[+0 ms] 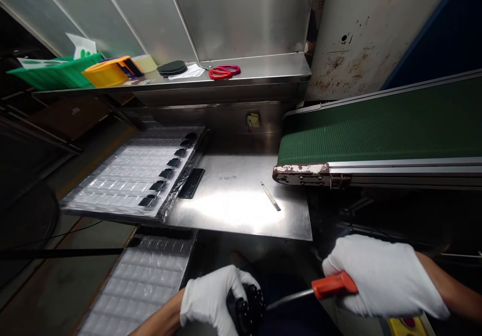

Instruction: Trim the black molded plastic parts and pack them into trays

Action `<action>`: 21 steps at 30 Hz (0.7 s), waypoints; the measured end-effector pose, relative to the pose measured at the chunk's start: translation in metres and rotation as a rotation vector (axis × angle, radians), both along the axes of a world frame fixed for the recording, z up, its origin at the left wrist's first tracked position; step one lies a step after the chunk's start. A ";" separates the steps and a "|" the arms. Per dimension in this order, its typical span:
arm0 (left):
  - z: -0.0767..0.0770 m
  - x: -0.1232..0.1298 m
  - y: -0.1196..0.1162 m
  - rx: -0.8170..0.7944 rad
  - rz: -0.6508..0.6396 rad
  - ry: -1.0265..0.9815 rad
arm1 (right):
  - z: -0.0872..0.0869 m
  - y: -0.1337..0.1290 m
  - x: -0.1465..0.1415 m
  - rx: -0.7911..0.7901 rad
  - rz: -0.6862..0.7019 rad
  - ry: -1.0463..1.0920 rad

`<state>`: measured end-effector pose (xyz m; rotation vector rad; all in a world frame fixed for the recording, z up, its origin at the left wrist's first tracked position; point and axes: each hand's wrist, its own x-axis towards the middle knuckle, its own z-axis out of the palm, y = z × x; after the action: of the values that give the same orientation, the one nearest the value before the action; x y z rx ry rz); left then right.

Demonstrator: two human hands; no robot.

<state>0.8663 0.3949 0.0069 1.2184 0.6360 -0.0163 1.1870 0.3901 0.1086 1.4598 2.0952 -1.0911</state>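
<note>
My left hand (216,296), in a white glove, is closed around a small black part (250,308) with a knobbly surface, low in front of the bench. My right hand (384,275), also gloved, grips an orange-handled tool (333,285) with a thin metal shaft. The shaft points left, and its end meets or lies very close to the black part; I cannot tell which. A slim pointed metal tool (271,197) lies on the steel bench (233,175). Left of it are a flat black rectangular object (191,183) and a clear compartmented tray (131,170) with several black parts along its right side.
A green conveyor belt (376,125) borders the bench on the right. Another clear tray (139,275) sits lower left. Along the shelf (263,70) are red-handled scissors (224,72), a yellow tape roll (107,73) and a green basket (56,75). A yellow box with a red button (408,323) is at lower right.
</note>
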 end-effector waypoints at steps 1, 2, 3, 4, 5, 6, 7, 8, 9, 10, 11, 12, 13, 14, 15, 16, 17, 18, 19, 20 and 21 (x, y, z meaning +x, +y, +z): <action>-0.002 -0.001 0.000 -0.028 0.010 0.016 | 0.002 -0.001 -0.001 -0.011 -0.011 0.008; -0.004 -0.001 0.000 -0.054 0.026 0.030 | 0.004 -0.001 -0.003 -0.019 -0.022 0.018; -0.005 0.000 0.000 -0.081 0.049 0.038 | 0.005 -0.001 -0.004 -0.015 -0.029 0.028; -0.006 0.001 0.000 -0.110 0.075 0.040 | 0.006 -0.001 -0.005 -0.004 -0.027 0.033; -0.007 0.002 0.000 -0.133 0.101 0.039 | 0.006 -0.001 -0.006 0.000 -0.021 0.030; -0.007 0.003 0.000 -0.149 0.122 0.036 | 0.006 -0.001 -0.006 -0.002 -0.014 0.023; -0.007 0.005 0.000 -0.153 0.135 0.037 | 0.006 -0.001 -0.006 0.006 -0.007 0.018; -0.005 0.006 -0.001 -0.147 0.141 0.038 | 0.006 -0.001 -0.005 0.017 -0.009 0.013; -0.004 0.007 -0.001 -0.132 0.138 0.039 | 0.005 0.000 -0.004 0.025 -0.023 0.000; -0.002 0.009 -0.001 -0.111 0.127 0.039 | 0.005 0.000 -0.002 0.030 -0.036 -0.023; -0.001 0.010 0.000 -0.095 0.110 0.036 | 0.004 0.000 0.000 0.036 -0.035 -0.049; 0.000 0.011 0.000 -0.090 0.088 0.029 | 0.004 0.000 0.001 0.039 -0.027 -0.078; 0.001 0.012 0.000 -0.090 0.067 0.019 | 0.003 0.000 0.003 0.028 -0.018 -0.101; 0.000 0.012 0.000 -0.091 0.049 0.005 | 0.003 0.000 0.004 0.012 -0.012 -0.111; -0.001 0.013 0.000 -0.086 0.036 -0.010 | 0.003 -0.001 0.005 0.009 -0.009 -0.106; -0.003 0.014 -0.001 -0.081 0.030 -0.027 | 0.003 -0.001 0.006 0.014 -0.015 -0.096; -0.005 0.014 -0.001 -0.077 0.025 -0.041 | 0.003 -0.002 0.007 0.015 -0.025 -0.086; -0.007 0.014 -0.002 -0.067 0.019 -0.049 | 0.004 -0.002 0.007 0.016 -0.028 -0.082; -0.008 0.014 -0.002 -0.066 0.006 -0.047 | 0.005 -0.004 0.007 0.020 -0.023 -0.074; -0.010 0.014 -0.002 -0.070 -0.010 -0.039 | 0.006 -0.005 0.007 0.022 -0.017 -0.063; -0.011 0.014 -0.002 -0.069 -0.026 -0.027 | 0.007 -0.007 0.006 0.019 -0.013 -0.045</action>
<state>0.8801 0.3924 -0.0043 1.1582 0.5912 -0.0429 1.1927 0.3829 0.1159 1.4949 2.0736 -1.0368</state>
